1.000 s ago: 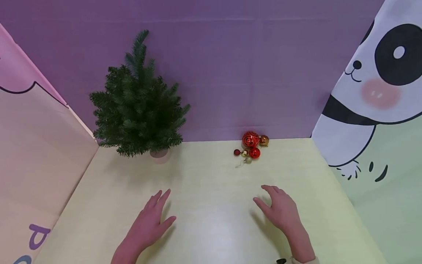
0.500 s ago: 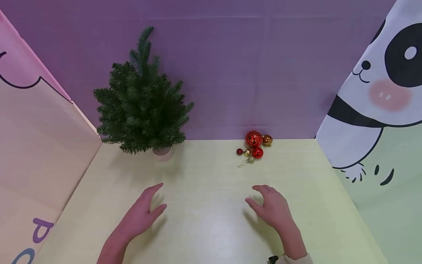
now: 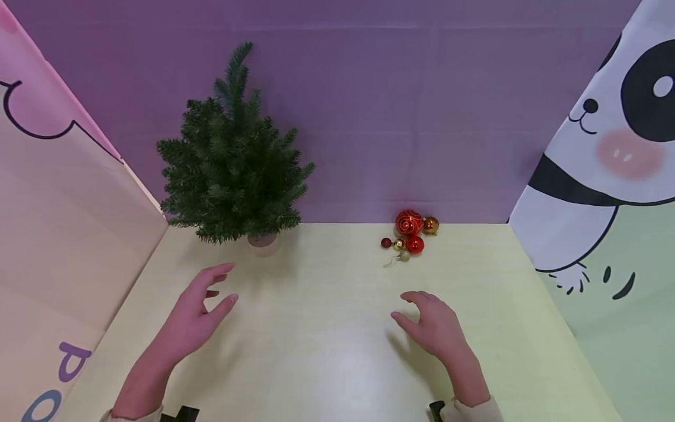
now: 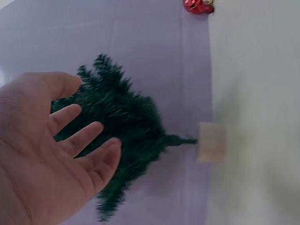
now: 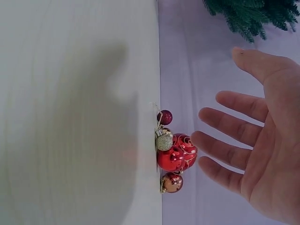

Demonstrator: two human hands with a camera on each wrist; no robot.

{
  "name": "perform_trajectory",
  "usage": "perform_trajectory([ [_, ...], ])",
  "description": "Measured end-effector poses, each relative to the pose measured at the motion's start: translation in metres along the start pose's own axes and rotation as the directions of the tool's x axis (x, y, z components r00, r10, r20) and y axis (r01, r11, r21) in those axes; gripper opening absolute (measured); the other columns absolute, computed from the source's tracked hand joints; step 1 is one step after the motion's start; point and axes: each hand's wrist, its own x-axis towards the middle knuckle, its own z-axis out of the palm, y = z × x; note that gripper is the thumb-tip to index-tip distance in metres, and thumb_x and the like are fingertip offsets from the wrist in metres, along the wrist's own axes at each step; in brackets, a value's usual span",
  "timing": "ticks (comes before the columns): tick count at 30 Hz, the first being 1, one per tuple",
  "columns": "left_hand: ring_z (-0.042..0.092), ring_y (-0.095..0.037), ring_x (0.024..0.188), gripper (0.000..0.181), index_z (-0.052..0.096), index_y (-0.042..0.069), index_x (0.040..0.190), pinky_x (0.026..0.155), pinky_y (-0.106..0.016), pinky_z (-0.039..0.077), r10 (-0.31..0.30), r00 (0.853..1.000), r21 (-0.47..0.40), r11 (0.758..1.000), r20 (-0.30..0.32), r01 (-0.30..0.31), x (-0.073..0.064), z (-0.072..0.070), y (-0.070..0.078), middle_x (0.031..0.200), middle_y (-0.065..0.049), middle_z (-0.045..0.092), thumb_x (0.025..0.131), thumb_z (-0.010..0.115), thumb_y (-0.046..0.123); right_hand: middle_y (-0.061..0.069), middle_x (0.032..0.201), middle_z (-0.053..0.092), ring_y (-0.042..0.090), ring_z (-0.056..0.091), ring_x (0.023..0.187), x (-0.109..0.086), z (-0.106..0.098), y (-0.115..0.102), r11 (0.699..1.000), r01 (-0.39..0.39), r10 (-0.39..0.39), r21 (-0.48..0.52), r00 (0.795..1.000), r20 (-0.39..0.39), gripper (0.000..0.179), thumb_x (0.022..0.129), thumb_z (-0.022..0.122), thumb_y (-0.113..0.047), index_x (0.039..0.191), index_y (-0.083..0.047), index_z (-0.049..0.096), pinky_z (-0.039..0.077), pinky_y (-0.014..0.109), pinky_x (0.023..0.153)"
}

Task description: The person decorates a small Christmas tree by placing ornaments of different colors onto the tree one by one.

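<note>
My left hand (image 3: 192, 319) hovers over the left part of the table, empty, its fingers loosely bent and thumb apart. Beyond it stands a small green artificial Christmas tree (image 3: 232, 170) on a pale round base (image 4: 212, 142). My right hand (image 3: 432, 328), also empty with relaxed fingers, is held above the table at the right. Farther back lies a cluster of Christmas baubles: a large red one with swirls (image 3: 409, 223), a smaller shiny red one (image 3: 415, 244), a copper one (image 3: 430, 225), a dark red one (image 5: 164, 117) and a glittery pale gold one (image 5: 164, 141).
The pale wooden table (image 3: 316, 328) meets a purple backdrop (image 3: 358, 117) right behind the tree and baubles. A pink and beige panel (image 3: 63, 223) rises at the left. At the right stands a panel with a printed panda (image 3: 569, 228).
My left hand has moved forward and to the left, nearer the tree. The right hand has shifted slightly left. Tree and baubles keep their places on the table.
</note>
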Motion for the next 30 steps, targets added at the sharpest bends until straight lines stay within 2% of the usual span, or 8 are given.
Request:
perform_trajectory([
  [2, 0.046, -0.031, 0.120, 0.052, 0.047, 0.005, 0.140, 0.089, -0.023, 0.039, 0.047, 0.997, 0.044, 0.998, -0.069, -0.044, 0.006, -0.012, 0.001, 0.139, -0.014, 0.044, 0.091, 0.065, 0.002, 0.003, 0.113, 0.067, 0.026, 0.062, 0.107, 0.002, -0.001, 0.000, 1.000, 0.009, -0.009, 0.001, 1.000, 0.018, 0.043, 0.086, 0.073, -0.040, 0.116, -0.010, 0.068, 0.050, 0.046, 0.085],
  [4, 0.044, -0.031, 0.117, 0.052, 0.051, 0.004, 0.137, 0.080, -0.015, 0.038, 0.084, 0.986, 0.081, 0.994, -0.144, -0.072, 0.012, -0.024, 0.003, 0.141, -0.015, 0.041, 0.088, 0.067, -0.002, 0.003, 0.113, 0.067, 0.026, 0.062, 0.108, 0.005, -0.002, 0.001, 1.000, 0.018, -0.018, -0.006, 0.999, 0.035, 0.042, 0.087, 0.072, -0.040, 0.117, -0.010, 0.068, 0.050, 0.045, 0.086],
  [5, 0.043, -0.033, 0.119, 0.052, 0.052, 0.003, 0.136, 0.082, -0.014, 0.036, 0.096, 0.979, 0.092, 0.992, -0.180, -0.081, 0.017, -0.031, 0.004, 0.142, -0.017, 0.039, 0.087, 0.067, -0.004, 0.003, 0.114, 0.067, 0.026, 0.062, 0.108, 0.007, -0.003, 0.001, 1.000, 0.025, -0.024, -0.013, 0.999, 0.041, 0.042, 0.087, 0.071, -0.040, 0.117, -0.010, 0.068, 0.050, 0.045, 0.086],
  [10, 0.032, -0.037, 0.131, 0.054, 0.051, 0.000, 0.135, 0.102, -0.039, 0.032, 0.144, 0.936, 0.129, 0.986, -0.322, -0.107, 0.037, -0.055, 0.010, 0.147, -0.021, 0.031, 0.083, 0.066, -0.007, 0.005, 0.113, 0.068, 0.026, 0.063, 0.106, 0.016, -0.012, 0.003, 0.998, 0.055, -0.054, -0.043, 0.998, 0.042, 0.040, 0.086, 0.073, -0.036, 0.115, -0.008, 0.069, 0.051, 0.044, 0.085],
  [13, 0.029, -0.032, 0.136, 0.057, 0.048, 0.000, 0.138, 0.106, -0.045, 0.027, 0.145, 0.922, 0.128, 0.986, -0.358, -0.106, 0.047, -0.064, 0.014, 0.148, -0.019, 0.029, 0.084, 0.066, -0.006, 0.005, 0.112, 0.068, 0.027, 0.063, 0.105, 0.019, -0.016, 0.005, 0.995, 0.077, -0.074, -0.058, 0.996, 0.047, 0.039, 0.086, 0.073, -0.034, 0.114, -0.007, 0.069, 0.051, 0.044, 0.085],
  [16, 0.026, -0.030, 0.137, 0.059, 0.045, 0.002, 0.142, 0.109, -0.047, 0.024, 0.137, 0.923, 0.118, 0.988, -0.361, -0.101, 0.056, -0.070, 0.019, 0.149, -0.019, 0.027, 0.087, 0.065, -0.002, 0.005, 0.112, 0.068, 0.026, 0.063, 0.105, 0.021, -0.019, 0.007, 0.995, 0.080, -0.076, -0.063, 0.995, 0.065, 0.038, 0.087, 0.072, -0.035, 0.114, -0.008, 0.069, 0.050, 0.044, 0.086],
  [19, 0.023, -0.031, 0.139, 0.059, 0.042, 0.002, 0.144, 0.109, -0.058, 0.020, 0.144, 0.923, 0.118, 0.987, -0.357, -0.108, 0.065, -0.076, 0.024, 0.149, -0.020, 0.025, 0.089, 0.065, 0.003, 0.004, 0.113, 0.068, 0.026, 0.063, 0.107, 0.022, -0.021, 0.008, 0.995, 0.078, -0.073, -0.062, 0.994, 0.086, 0.038, 0.088, 0.071, -0.035, 0.114, -0.008, 0.068, 0.050, 0.044, 0.088],
  [30, 0.012, -0.024, 0.144, 0.065, 0.029, 0.009, 0.152, 0.114, -0.052, 0.008, 0.088, 0.948, 0.093, 0.994, -0.307, -0.062, 0.105, -0.113, 0.031, 0.155, -0.013, 0.014, 0.094, 0.057, 0.017, 0.003, 0.113, 0.066, 0.024, 0.062, 0.105, 0.026, -0.023, 0.008, 0.996, 0.083, -0.080, -0.043, 0.994, 0.069, 0.037, 0.088, 0.071, -0.036, 0.114, -0.009, 0.069, 0.050, 0.042, 0.086],
])
